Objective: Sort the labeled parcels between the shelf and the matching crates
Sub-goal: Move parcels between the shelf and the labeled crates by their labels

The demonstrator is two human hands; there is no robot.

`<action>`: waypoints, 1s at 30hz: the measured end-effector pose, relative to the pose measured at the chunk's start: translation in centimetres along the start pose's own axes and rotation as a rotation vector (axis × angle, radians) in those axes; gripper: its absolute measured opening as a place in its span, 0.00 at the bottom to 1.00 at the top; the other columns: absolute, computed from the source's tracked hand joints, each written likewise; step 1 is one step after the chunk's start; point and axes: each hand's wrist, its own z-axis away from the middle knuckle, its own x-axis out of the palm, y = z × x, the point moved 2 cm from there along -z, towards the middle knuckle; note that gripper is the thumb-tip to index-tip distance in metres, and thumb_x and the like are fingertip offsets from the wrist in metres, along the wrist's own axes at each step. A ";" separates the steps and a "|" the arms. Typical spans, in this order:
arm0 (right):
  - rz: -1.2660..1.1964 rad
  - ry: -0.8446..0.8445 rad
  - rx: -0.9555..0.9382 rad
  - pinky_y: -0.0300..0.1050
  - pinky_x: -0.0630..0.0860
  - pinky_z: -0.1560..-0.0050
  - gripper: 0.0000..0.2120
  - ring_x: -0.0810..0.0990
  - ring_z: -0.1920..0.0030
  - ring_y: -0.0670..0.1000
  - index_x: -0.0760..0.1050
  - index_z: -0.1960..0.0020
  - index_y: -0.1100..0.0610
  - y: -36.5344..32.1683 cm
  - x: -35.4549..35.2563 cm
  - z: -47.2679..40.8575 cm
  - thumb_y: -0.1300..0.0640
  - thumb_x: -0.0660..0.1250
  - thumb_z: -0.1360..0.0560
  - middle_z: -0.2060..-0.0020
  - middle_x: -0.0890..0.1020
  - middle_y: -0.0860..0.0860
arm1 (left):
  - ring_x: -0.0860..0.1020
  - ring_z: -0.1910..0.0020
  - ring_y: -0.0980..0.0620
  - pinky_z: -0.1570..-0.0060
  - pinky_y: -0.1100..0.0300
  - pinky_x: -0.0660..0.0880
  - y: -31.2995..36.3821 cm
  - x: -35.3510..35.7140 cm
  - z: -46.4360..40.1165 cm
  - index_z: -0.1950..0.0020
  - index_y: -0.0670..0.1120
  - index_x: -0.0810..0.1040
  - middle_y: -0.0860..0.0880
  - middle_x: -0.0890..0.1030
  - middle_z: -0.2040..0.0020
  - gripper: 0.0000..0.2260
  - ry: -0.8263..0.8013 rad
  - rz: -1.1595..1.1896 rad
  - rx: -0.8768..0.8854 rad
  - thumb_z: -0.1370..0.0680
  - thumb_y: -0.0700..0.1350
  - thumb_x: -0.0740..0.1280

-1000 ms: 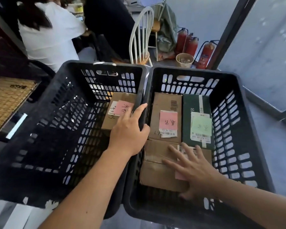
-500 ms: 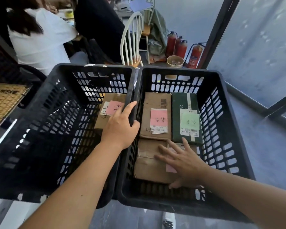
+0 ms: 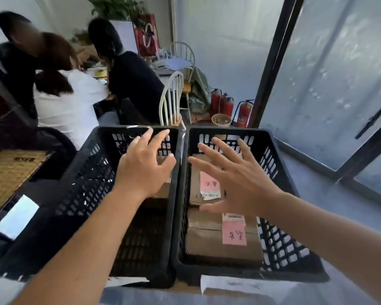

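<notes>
Two black crates stand side by side, touching along their inner walls: the left crate (image 3: 79, 194) and the right crate (image 3: 279, 216). Both hands hover above them with fingers spread wide and holding nothing, the left hand (image 3: 144, 166) over the left crate, the right hand (image 3: 235, 179) over the right one. In the right crate a brown parcel with a pink label (image 3: 223, 241) lies nearest the person, and a second brown parcel with a pink label (image 3: 205, 186) lies just beyond it, partly under the right hand. A parcel in the left crate (image 3: 163, 190) shows only as a brown edge beneath the left hand; its label cannot be read. The step in hand seems to be choosing the next parcel. To do it well, read each label first and check it against the crate's own paper tag (image 3: 238, 285) at the front, then take one parcel by its long edges, lifting it straight up clear of the wall rather than dragging it across its neighbour.
</notes>
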 end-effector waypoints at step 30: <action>-0.629 0.407 -1.077 0.69 0.53 0.20 0.49 0.50 0.16 0.53 0.39 0.18 0.33 -35.4 -24.8 -1.1 0.16 0.52 0.32 0.15 0.49 0.43 | 0.60 0.20 0.47 0.23 0.43 0.63 6.8 -32.1 46.9 0.20 0.64 0.61 0.53 0.66 0.20 0.27 0.864 -0.647 -1.004 0.21 0.62 0.57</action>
